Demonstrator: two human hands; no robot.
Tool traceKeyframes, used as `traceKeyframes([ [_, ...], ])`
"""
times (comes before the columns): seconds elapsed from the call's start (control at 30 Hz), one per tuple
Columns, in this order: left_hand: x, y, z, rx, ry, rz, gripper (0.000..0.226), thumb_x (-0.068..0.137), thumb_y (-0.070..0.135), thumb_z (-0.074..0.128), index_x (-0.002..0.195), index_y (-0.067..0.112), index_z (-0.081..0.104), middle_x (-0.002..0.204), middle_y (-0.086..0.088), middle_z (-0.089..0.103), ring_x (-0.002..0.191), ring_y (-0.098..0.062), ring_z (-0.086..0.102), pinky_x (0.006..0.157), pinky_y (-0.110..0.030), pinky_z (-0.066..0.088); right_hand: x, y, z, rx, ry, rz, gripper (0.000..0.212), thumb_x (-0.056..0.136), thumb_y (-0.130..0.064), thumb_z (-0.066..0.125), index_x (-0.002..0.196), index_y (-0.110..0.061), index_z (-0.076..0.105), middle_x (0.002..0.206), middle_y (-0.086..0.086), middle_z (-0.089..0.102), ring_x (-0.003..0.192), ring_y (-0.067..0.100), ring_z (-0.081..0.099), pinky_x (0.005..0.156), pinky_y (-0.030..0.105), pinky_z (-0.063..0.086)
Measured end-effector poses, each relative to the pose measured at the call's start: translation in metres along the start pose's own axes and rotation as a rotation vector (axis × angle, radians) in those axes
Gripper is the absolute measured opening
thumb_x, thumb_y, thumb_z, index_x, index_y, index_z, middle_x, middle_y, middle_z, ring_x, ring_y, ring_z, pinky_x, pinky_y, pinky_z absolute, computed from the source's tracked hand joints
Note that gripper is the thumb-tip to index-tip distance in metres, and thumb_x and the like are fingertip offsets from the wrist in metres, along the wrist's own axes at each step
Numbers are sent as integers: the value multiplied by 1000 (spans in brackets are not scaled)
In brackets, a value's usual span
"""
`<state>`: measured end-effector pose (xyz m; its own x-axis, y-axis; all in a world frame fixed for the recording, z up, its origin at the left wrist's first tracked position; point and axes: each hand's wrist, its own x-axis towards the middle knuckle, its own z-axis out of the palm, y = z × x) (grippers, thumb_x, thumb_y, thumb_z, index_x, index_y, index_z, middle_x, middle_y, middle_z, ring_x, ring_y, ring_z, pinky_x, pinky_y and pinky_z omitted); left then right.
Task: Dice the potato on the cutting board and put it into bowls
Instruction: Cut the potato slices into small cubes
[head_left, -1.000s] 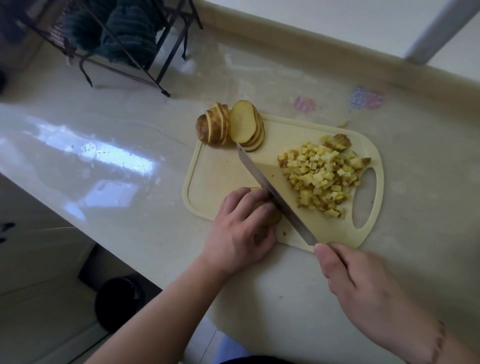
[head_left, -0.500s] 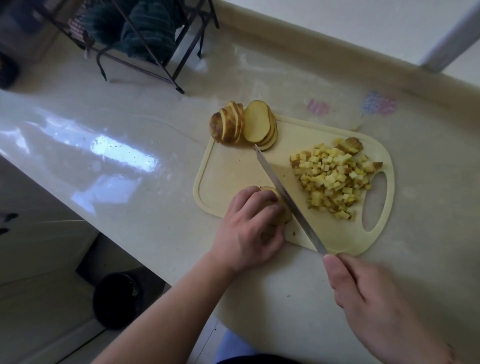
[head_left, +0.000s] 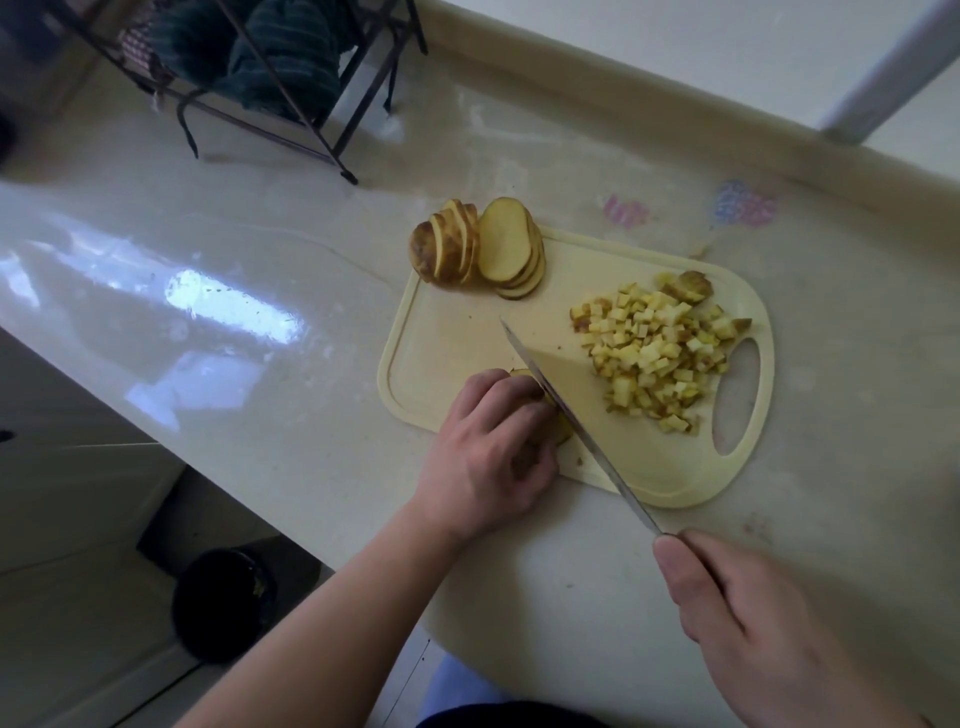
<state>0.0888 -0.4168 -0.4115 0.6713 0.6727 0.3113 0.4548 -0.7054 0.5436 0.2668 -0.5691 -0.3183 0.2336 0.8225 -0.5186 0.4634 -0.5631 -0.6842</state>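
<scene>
Counter (head_left: 260, 395), pale and glossy, running diagonally, with a dark wire rack (head_left: 291, 93) standing toward its far end. Cutting board (head_left: 467, 332), cream plastic with a slot handle, lying near the counter's front edge, one rounded corner projecting slightly past it. On the board: a fanned stack of potato slices (head_left: 488, 249) at the far corner, skin on, leaning against one another; a heap of diced potato (head_left: 654, 353) along the handle side; and a small stack of slices (head_left: 556, 421) at the near edge, mostly hidden under the fingers. No bowl is in view.

Left hand (head_left: 488, 447), forearm reaching in from the near side, curled palm-down and pressed closed over the small stack, fingertips tucked beside the blade. Right hand (head_left: 769, 623), closed around the handle of the knife (head_left: 576, 421), which it hides, thumb laid along the top; the blade runs forward across the near half of the board, its flat touching or just beside the left knuckles, tip raised over bare board.

Handling, as judged: raw potato is firm and stiff, light in slices, and its wet cut faces are likely slippery, so stacked slices may slide under the blade; best held from above and at the sides, fingertips curled back. The dice are loose and would scatter, so are better scooped than pinched
</scene>
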Motion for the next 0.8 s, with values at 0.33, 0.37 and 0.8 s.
traceKeyframes([
  [0.33, 0, -1, 0, -20, -20, -15, 22, 83, 9, 74, 102, -1, 74, 114, -16, 68, 106, -37, 60, 95, -44, 51, 2, -7, -1, -28, -46, 31, 73, 63, -96, 6, 75, -38, 48, 68, 1, 60, 52, 10, 53, 54, 26, 40],
  [0.37, 1, -1, -1, -17, -18, -10, 22, 83, 9, 74, 102, -2, 74, 115, -16, 68, 105, -37, 60, 95, -43, 51, 4, -9, -1, -42, -46, 23, 71, 67, -94, 6, 75, -37, 48, 70, -1, 61, 54, 10, 53, 56, 26, 40],
  [0.8, 3, 0, -1, 0, 8, 1, 23, 81, 10, 74, 101, -1, 74, 113, -17, 68, 105, -35, 58, 98, -39, 50, 23, -14, 9, -112, 22, -109, 58, 87, -71, 18, 63, -25, 43, 73, -20, 59, 61, 7, 56, 52, 19, 40],
])
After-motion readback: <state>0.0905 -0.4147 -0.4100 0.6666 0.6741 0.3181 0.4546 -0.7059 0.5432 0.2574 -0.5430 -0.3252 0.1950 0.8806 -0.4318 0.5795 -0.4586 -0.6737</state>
